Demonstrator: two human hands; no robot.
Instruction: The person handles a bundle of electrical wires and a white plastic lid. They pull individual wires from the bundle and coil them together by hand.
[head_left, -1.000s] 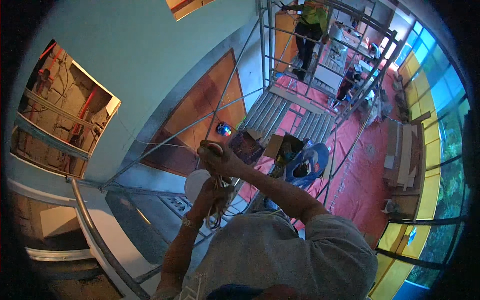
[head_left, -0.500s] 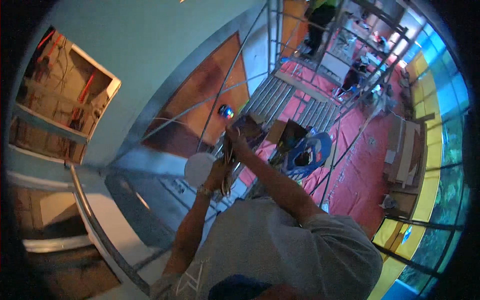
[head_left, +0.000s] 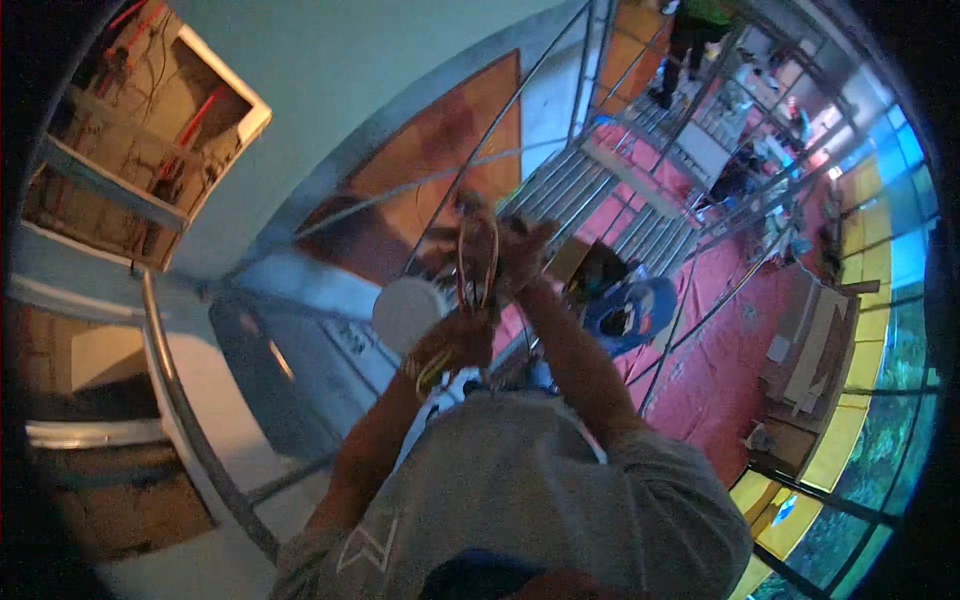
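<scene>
On my head view, the left hand (head_left: 458, 338) is closed round the lower end of a looped cable (head_left: 463, 262), which rises toward twelve o'clock. The right hand (head_left: 520, 258) is blurred at the loop's four o'clock; I can't tell its grip. From the left hand, a white disc (head_left: 406, 313) lies at ten o'clock.
</scene>
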